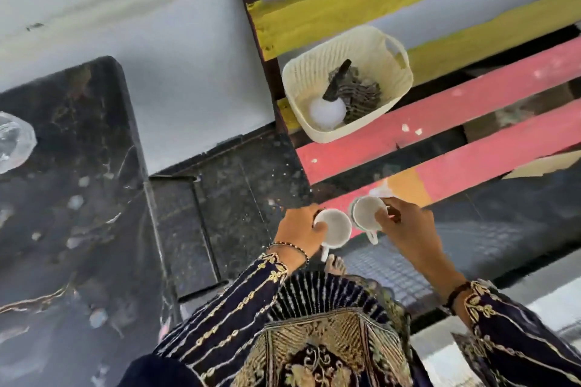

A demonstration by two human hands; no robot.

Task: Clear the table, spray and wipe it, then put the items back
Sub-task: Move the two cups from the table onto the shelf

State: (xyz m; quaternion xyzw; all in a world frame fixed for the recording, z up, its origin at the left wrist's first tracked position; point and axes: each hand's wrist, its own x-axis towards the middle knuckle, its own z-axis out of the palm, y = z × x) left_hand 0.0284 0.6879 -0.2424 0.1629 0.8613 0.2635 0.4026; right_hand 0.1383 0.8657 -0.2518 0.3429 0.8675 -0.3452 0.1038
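Note:
My left hand [300, 228] grips a white cup [334, 228] by its rim, its handle pointing down. My right hand [405, 226] holds a second white cup [366, 212], which seems to sit in another one; a pale object, perhaps a saucer, shows just above my fingers. Both hands hang over the near end of a slatted bench [471, 97] painted pink and yellow. The dark marble table [72, 198] lies to the left, apart from my hands. A clear glass piece [14, 141] rests on the table at the left edge of view.
A cream plastic basket [320, 132] sits on the bench, holding a spray bottle with a black trigger and a dark patterned cloth. A white wall runs behind the table. Dark speckled floor lies between table and bench. My foot shows below the cups.

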